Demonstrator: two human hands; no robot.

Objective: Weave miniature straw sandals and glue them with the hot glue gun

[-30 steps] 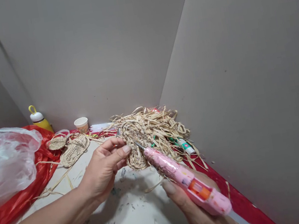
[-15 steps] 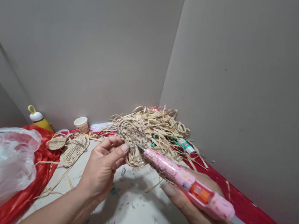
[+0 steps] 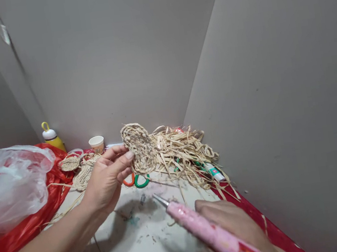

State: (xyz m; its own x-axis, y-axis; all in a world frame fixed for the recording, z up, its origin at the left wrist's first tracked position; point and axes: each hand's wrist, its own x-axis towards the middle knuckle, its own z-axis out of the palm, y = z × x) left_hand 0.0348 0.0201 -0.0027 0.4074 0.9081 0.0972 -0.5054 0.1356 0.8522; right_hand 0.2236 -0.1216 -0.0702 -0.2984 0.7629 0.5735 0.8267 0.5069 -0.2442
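Observation:
My left hand (image 3: 110,171) pinches the edge of an oval coiled raffia piece (image 3: 140,147) between thumb and fingers, holding it up above the table. In my right hand (image 3: 231,222) is a pink glue gun (image 3: 200,227) with an orange switch. Its metal nozzle points up and left, below the raffia piece and apart from it. Part of the glue gun runs out of the bottom of the view. Behind the raffia piece lies a heap of loose raffia strips (image 3: 181,149). Orange and green scissor handles (image 3: 142,182) show just under the piece.
A clear plastic bag (image 3: 15,188) rests on a red bag (image 3: 56,195) at the left. Other coiled raffia pieces (image 3: 82,176), a paper cup (image 3: 97,145) and a yellow bottle (image 3: 53,137) stand or lie behind. A white-and-green tube (image 3: 216,172) lies by the heap. Grey panels enclose the table.
The glue gun has drawn down and away from the raffia piece, which its nozzle met before. My left hand has lifted the piece slightly up and left, uncovering the scissor handles.

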